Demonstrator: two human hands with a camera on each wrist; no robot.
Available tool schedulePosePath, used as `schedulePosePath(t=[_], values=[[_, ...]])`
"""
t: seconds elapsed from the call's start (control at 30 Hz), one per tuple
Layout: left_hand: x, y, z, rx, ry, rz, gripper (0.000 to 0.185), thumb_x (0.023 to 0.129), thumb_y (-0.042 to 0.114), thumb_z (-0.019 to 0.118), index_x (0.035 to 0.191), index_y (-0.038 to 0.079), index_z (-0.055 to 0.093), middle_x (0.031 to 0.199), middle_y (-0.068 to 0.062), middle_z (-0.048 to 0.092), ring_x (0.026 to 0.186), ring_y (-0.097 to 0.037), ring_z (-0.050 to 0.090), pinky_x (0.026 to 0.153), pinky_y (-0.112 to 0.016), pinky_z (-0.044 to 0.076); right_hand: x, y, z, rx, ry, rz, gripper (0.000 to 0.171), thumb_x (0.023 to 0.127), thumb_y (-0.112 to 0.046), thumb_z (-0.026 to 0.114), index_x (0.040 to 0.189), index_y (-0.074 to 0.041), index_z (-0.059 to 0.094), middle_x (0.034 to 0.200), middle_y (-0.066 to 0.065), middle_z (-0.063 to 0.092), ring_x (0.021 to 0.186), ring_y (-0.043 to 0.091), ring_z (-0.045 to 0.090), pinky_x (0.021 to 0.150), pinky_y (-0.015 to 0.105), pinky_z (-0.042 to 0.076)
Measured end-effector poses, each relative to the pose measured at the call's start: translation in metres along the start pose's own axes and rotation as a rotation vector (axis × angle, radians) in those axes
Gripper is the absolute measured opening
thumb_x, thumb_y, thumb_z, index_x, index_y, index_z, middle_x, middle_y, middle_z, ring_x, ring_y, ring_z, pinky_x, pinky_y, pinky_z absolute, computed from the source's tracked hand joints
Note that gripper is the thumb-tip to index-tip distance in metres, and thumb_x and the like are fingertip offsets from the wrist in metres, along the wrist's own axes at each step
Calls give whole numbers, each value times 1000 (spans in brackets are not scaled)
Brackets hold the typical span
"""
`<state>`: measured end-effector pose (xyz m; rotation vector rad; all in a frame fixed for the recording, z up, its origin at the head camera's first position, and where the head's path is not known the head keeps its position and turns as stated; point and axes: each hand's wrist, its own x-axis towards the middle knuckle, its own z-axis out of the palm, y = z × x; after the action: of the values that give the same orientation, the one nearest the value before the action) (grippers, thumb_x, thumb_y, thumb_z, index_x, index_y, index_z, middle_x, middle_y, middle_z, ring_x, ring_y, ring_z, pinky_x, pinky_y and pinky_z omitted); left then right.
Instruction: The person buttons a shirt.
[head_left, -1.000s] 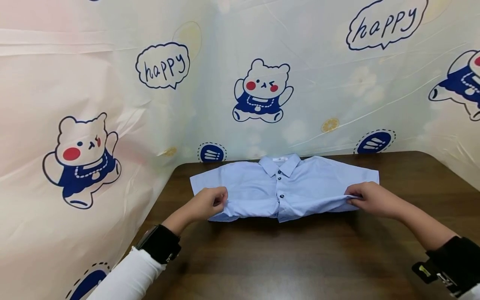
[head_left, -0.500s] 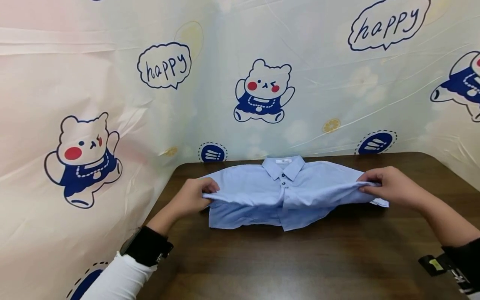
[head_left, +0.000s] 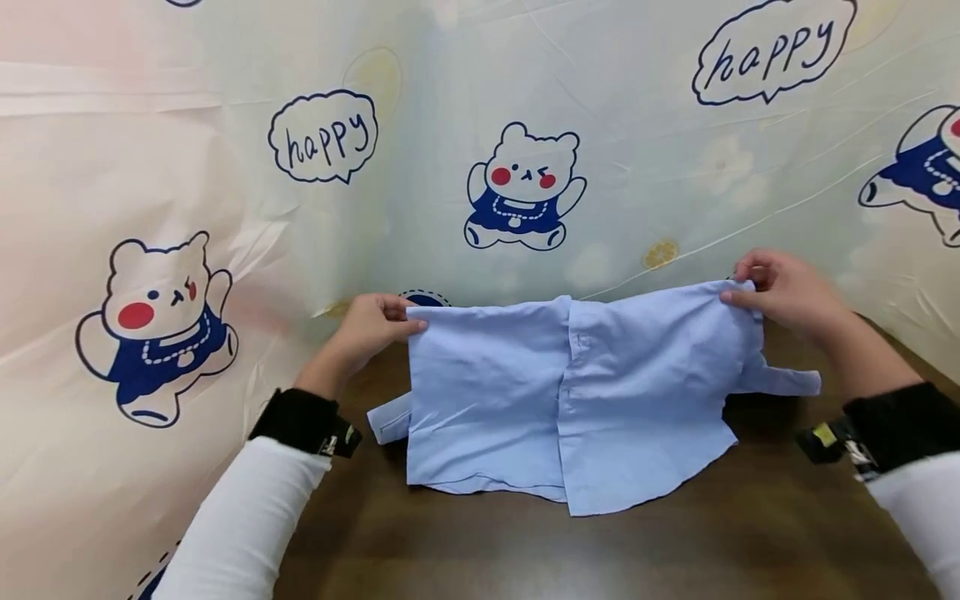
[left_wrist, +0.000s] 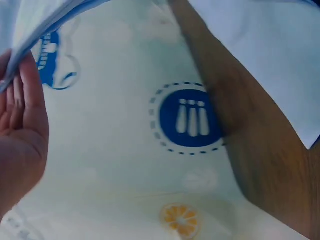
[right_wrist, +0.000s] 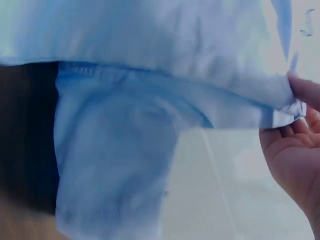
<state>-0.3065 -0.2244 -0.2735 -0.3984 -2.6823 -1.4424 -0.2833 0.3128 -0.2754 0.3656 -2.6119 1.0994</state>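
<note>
A light blue short-sleeved shirt hangs between both hands in the head view, its upper edge raised and its lower edge low over the table. My left hand pinches its upper left corner between thumb and fingers. At the upper right corner, my right hand pinches the fabric the same way. The collar is hidden behind the raised cloth. One sleeve sticks out low at the left, another at the right. In the right wrist view the right hand holds a folded edge of the shirt.
The brown wooden table lies under the shirt. Behind it hangs a pale backdrop printed with bears and "happy" bubbles. Black bands with small devices wrap both wrists.
Both hands have moved up and away, lifting the shirt off its flat lay. The collar and upper buttons have gone out of sight, and the front now hangs down toward the person.
</note>
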Motion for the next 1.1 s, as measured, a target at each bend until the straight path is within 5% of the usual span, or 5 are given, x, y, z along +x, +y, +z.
schedulePosePath(t=[0.23, 0.4, 0.57, 0.87, 1.1], values=[[41, -28, 33, 249, -42, -59, 19, 82, -3, 73, 93, -2, 58, 82, -10, 61, 70, -25, 62, 63, -31, 54, 44, 22, 48, -305, -126, -91, 11, 85, 1, 61, 86, 4, 71, 94, 25, 67, 87, 39, 60, 75, 48, 44], [52, -45, 59, 544, -149, -134, 12, 80, -4, 71, 90, 2, 75, 96, -9, 68, 88, -24, 60, 77, -36, 53, 55, 36, 83, -422, -289, -10, 18, 80, -4, 65, 90, 10, 70, 89, 22, 68, 83, 37, 62, 79, 52, 48], [54, -52, 75, 670, -298, -265, 17, 81, 10, 79, 96, 2, 74, 98, -7, 67, 86, -21, 58, 79, -35, 51, 54, 41, 102, -462, -442, 107, 34, 83, -13, 69, 103, 14, 65, 95, 23, 66, 88, 36, 61, 84, 54, 48], [15, -19, 97, 895, -303, -70, 35, 84, 36, 76, 81, 6, 59, 76, -4, 56, 68, -19, 50, 64, -33, 45, 27, -1, 103, -538, -477, -110, 49, 87, -27, 72, 117, 10, 62, 118, 31, 56, 112, 48, 51, 94, 58, 42], [-14, -34, 115, 900, -533, -149, 65, 74, 61, 76, 96, 1, 62, 83, -6, 57, 78, -20, 51, 75, -35, 46, 1, -9, 128, -486, -732, 120, 102, 82, -67, 64, 145, 8, 36, 142, 36, 38, 132, 54, 32, 102, 67, 30]])
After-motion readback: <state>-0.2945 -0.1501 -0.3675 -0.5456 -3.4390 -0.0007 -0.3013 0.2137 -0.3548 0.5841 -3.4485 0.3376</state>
